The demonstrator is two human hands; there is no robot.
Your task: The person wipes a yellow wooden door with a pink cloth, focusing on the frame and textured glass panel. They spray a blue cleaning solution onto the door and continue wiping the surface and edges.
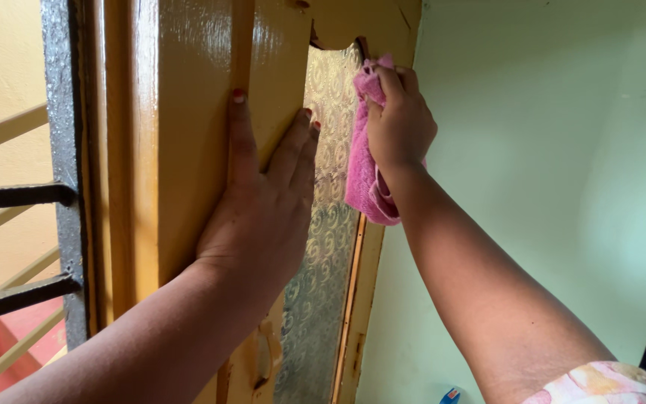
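Observation:
My right hand [400, 123] grips a pink cloth [363, 168] and presses it against the upper part of a patterned frosted glass pane [328, 247]. The pane sits in a yellow-painted wooden window shutter [188, 112]. My left hand [263, 202] lies flat on the shutter's wooden frame, fingers spread, fingertips reaching the pane's left edge. The cloth hangs down below my right wrist.
A dark metal window grille [61, 187] with horizontal bars stands at the left, a yellow wall and railing beyond it. A pale green wall [547, 187] fills the right side. A small metal handle [265, 357] hangs low on the shutter frame.

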